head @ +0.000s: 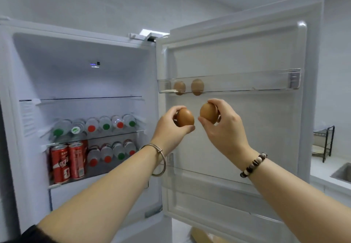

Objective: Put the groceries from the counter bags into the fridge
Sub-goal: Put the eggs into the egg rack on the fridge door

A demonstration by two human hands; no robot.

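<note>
Two bare forearms reach up from the bottom of the view toward the open fridge door (237, 52), a dark sleeve cuff (32, 233) showing at the lower left. On the left wrist hangs a thin metal bangle (160, 159); on the right wrist sits a bracelet of dark and pale beads (253, 164). Each hand carries one brown egg. The left hand (171, 126) has its fingers curled over the top of the left egg (185, 117) and its thumb pressed underneath, so the egg is pinched firmly. The right hand (226, 126) grips the right egg (208, 114) the same way, fingertips arched over the top and thumb beneath. Both held eggs are close together but apart, just below the clear upper door shelf (247, 83). Inside that shelf, at its left end, two more brown eggs (197, 87) already stand side by side. In the fridge compartment (57, 71) to the left, the top glass shelf holds nothing visible; on the next one down, a row of water bottles (95, 126) lies with red and green caps facing out. Below them stand red drink cans (67, 161) at the left, beside more bottles lying down. At the far right a wire rack (324, 144) stands on a white counter (322, 168) near a sink (341, 172).
</note>
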